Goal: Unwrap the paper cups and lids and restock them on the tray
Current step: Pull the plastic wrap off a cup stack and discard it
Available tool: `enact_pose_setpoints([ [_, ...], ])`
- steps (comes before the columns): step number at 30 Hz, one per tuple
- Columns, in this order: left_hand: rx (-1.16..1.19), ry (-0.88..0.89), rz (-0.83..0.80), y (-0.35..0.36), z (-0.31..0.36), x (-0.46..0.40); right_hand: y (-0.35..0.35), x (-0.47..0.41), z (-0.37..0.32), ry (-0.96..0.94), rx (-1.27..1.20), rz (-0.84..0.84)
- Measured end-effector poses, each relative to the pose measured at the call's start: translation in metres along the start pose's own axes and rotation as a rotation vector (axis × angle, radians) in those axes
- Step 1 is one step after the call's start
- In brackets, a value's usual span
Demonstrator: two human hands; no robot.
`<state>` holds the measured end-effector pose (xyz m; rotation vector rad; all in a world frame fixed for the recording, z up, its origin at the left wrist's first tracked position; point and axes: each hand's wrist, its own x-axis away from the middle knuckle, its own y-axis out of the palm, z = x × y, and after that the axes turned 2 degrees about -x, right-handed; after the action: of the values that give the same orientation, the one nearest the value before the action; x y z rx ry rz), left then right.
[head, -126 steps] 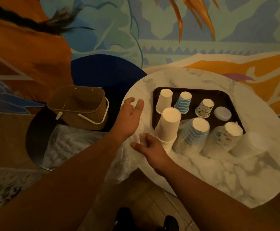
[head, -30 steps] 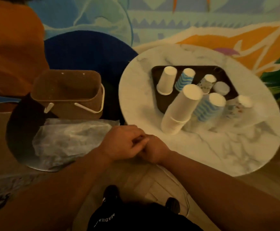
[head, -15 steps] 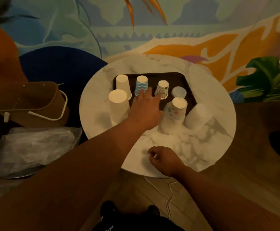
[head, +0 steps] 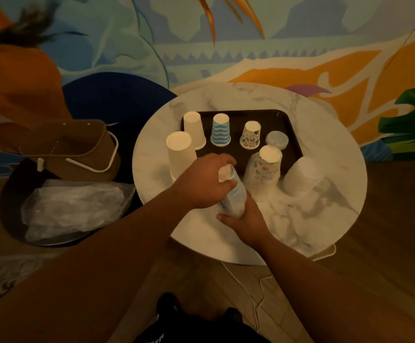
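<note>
Nothing readable here. The only lettering in sight is pale print on the dark garment [head: 162,336] at the bottom edge, upside down and too blurred to make out. The cups on the tray [head: 289,121] carry patterns only, no words or numbers.

Setting: appeared to be a café or hospitality lounge, not a private kitchen.
Wall: a painted mural [head: 300,45] with tropical leaves, orange and teal shapes covered the background.
Table: a small round marble-top table [head: 325,219] stood on a wood-plank floor [head: 387,280].
Serving stock: a dark tray [head: 293,134] carried upturned paper cups [head: 220,129] in plain, blue-striped and leaf-print patterns, plus a stack of lids [head: 277,140].
Supplies: sleeves of wrapped cups [head: 263,169] stood beside the tray.
Side items: a brown basket [head: 78,149] and crumpled plastic wrap [head: 73,209] sat on a low dark side table [head: 11,194].
</note>
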<state>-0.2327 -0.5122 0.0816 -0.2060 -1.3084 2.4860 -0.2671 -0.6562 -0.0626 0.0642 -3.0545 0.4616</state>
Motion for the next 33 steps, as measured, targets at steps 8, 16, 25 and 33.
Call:
enact_pose_setpoints([
  [8, 0.706, -0.112, 0.487, -0.01, -0.008, 0.041, 0.009, -0.004, -0.129, -0.252, -0.287, 0.013],
  [16, 1.434, -0.079, 0.663, -0.066, -0.034, 0.054, 0.036, -0.004, -0.199, 0.135, -0.955, -0.203],
  [25, 1.772, -0.228, 0.703, -0.123, -0.081, 0.076, 0.105, -0.01, -0.248, 0.118, -1.152, -0.443],
  [33, 1.903, -0.28, 0.716, -0.199, -0.149, 0.092, 0.178, -0.041, -0.266, 0.119, -0.654, 0.034],
])
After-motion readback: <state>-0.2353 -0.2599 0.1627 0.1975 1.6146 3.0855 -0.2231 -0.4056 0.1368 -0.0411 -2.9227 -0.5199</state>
